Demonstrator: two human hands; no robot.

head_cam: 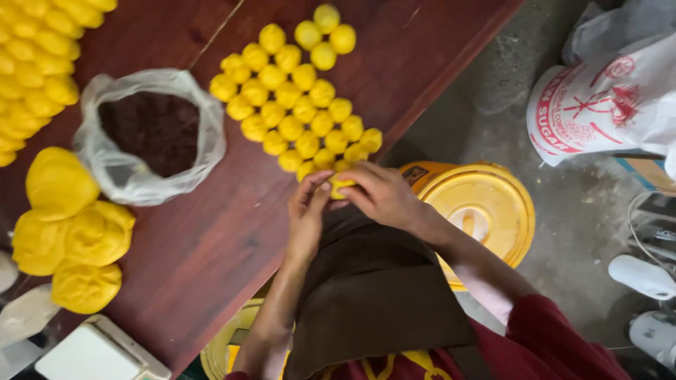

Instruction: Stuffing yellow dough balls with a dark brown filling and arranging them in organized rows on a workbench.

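both hands [345,193] pinch one yellow dough ball [340,185] at the worktop [232,232] edge — it could slip off.

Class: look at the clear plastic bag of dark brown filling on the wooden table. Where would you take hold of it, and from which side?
Probably grip the plastic bag by its rolled-down rim, from above. The mouth stands open and the film is soft, so squeezing its sides could push out the dark filling. The rim's right edge faces bare table.
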